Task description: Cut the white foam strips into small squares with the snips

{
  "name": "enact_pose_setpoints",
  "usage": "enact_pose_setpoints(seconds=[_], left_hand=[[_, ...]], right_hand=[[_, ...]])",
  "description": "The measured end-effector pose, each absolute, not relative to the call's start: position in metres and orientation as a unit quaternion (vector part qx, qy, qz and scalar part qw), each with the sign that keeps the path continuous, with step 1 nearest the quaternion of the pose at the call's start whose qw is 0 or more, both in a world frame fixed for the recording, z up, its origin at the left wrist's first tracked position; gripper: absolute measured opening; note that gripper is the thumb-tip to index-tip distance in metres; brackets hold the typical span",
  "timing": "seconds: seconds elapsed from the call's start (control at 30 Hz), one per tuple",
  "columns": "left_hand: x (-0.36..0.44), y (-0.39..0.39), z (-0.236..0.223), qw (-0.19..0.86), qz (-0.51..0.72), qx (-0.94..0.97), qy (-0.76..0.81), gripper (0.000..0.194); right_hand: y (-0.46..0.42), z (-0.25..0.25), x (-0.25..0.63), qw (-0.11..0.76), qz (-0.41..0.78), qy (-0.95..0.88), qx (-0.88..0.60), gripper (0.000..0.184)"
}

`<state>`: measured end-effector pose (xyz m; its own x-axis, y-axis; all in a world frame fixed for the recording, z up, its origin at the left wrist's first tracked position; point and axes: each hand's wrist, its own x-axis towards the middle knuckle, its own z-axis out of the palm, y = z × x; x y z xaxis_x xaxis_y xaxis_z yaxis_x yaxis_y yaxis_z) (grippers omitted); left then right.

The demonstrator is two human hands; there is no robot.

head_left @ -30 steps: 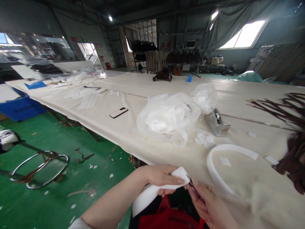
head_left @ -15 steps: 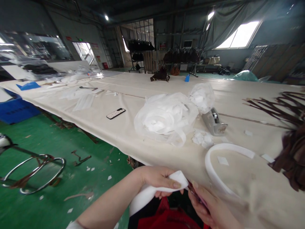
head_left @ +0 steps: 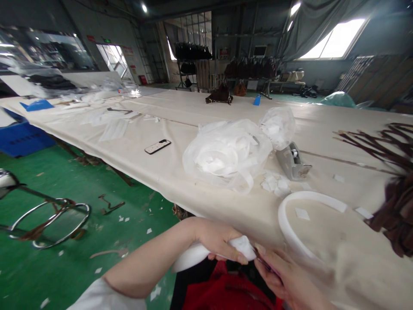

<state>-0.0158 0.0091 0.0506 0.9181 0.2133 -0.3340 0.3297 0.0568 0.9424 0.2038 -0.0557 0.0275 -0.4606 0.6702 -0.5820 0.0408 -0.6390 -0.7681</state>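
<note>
Table (head_left: 135,159): pale cover, carries the lot. Landmark: clear plastic bag (head_left: 211,135), white strip bunched inside. White loop (head_left: 284,217) lies to the right of the bag and nearer the wearer; can't tell if it joins the held piece.

Held strip (head_left: 193,256) is on the near side of the bag, over the lap. Left hand (head_left: 221,242): thumb and fingers clamped on it close to the end. Right hand (head_left: 277,267): fingers closed round a slim dark tool (head_left: 269,266), tip at the strip end; tool mostly hidden, contact unclear.

Handling, my read: light, soft foam-like, bends easily, not fragile, maybe a bit slick. Pinch flat across the width near the end; further back it'll flop. Squeezing hard likely creases it.
</note>
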Motion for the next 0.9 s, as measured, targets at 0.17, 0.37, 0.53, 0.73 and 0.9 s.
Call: enact_pose_setpoints(seconds=[0.17,0.37,0.53,0.73,0.9], left_hand=[[-0.013,0.007,0.049,0.677,-0.056,0.702,0.212,0.018],[-0.012,0.007,0.05,0.654,-0.063,0.718,0.231,0.015],[-0.011,0.006,0.046,0.649,-0.049,0.721,0.238,0.014],[-0.014,0.008,0.048,0.655,-0.036,0.718,0.233,0.017],[-0.031,0.009,0.033,0.726,0.016,0.642,0.246,0.041]], right_hand=[[-0.054,0.03,0.2,0.181,0.771,-0.356,-0.495,0.061],[-0.054,0.028,0.201,0.164,0.767,-0.354,-0.509,0.059],[-0.054,0.021,0.2,0.168,0.76,-0.373,-0.505,0.061],[-0.053,0.017,0.204,0.191,0.785,-0.357,-0.469,0.059],[-0.055,0.032,0.204,0.276,0.764,-0.356,-0.461,0.058]])
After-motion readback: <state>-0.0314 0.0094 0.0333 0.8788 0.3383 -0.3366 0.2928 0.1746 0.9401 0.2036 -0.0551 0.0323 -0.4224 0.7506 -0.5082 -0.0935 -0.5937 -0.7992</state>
